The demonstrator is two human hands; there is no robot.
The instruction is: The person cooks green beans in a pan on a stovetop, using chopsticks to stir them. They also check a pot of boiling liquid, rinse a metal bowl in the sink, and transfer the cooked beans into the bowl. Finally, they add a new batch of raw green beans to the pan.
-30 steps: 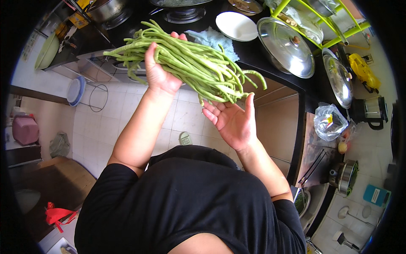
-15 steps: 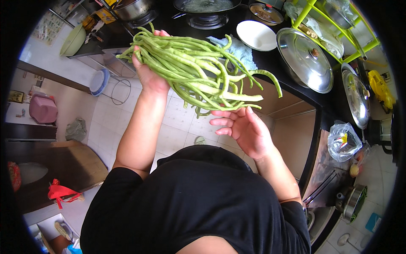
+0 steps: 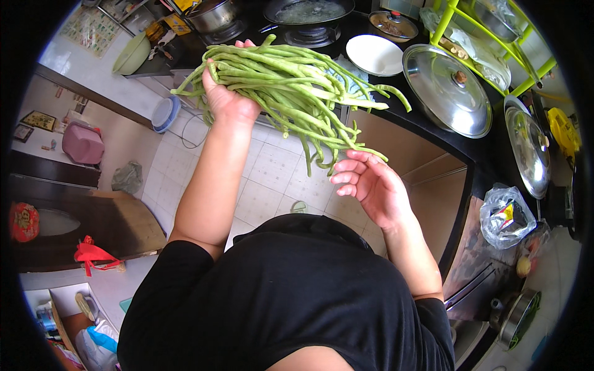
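My left hand (image 3: 232, 106) is raised over the front of the counter, closed round a thick bunch of long green beans (image 3: 291, 75). The beans fan out to the right, and their loose ends hang below and beyond the hand. Close under those ends is my right hand (image 3: 378, 190), palm turned up, with its fingers apart and slightly bent. A drooping bean tip meets its fingertips; no firm grip on it shows. Partly hidden behind the bunch lies a light blue cloth (image 3: 354, 67) on the dark counter.
On the counter stand a white bowl (image 3: 374, 54), a large steel lid (image 3: 447, 90) and a small lidded pot (image 3: 393, 26). A pan (image 3: 308, 10) of liquid sits on the stove beside a steel pot (image 3: 213, 15). A green rack (image 3: 455, 18) rises at the back right.
The bunch has turned a little, its loose ends dropping lower. My right hand has shifted slightly right and its fingers have drawn nearer the bean tips. The whole view has tilted slightly.
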